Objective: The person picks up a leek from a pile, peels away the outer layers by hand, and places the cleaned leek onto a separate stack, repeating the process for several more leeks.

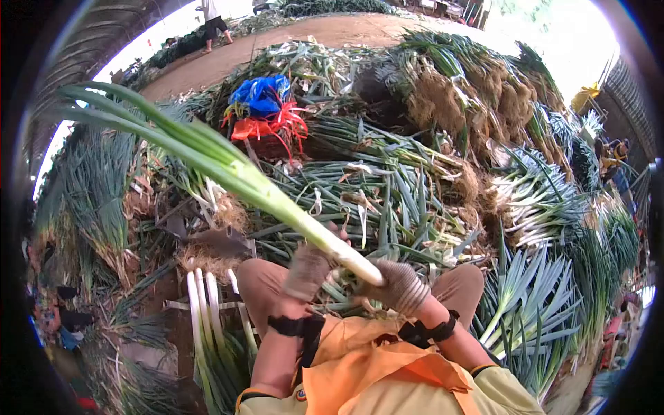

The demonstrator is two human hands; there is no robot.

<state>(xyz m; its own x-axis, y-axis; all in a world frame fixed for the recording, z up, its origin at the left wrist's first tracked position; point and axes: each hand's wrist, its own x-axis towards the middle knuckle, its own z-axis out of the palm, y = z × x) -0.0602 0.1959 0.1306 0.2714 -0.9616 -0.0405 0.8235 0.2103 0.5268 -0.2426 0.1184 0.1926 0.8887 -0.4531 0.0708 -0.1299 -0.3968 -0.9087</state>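
Observation:
One long green onion [277, 200] slants across the view, its white end low near the lap and its green leaves at the upper left. My right hand [398, 287], in a grey glove, is closed around the white root end. Beside the stalk, my left hand [309, 268], also gloved, is blurred, and its fingers are partly behind the stalk. Several peeled onions with white ends [207, 304] lie to the left of my knees. In front of me is a heap of green onions [394, 200].
Blue plastic [259, 95] and red ties [270, 129] lie on the heap ahead. Bundles with brown roots [443, 104] are piled at the upper right. White-stemmed onions [536, 200] lie at right. A person [213, 24] stands far off at the upper left.

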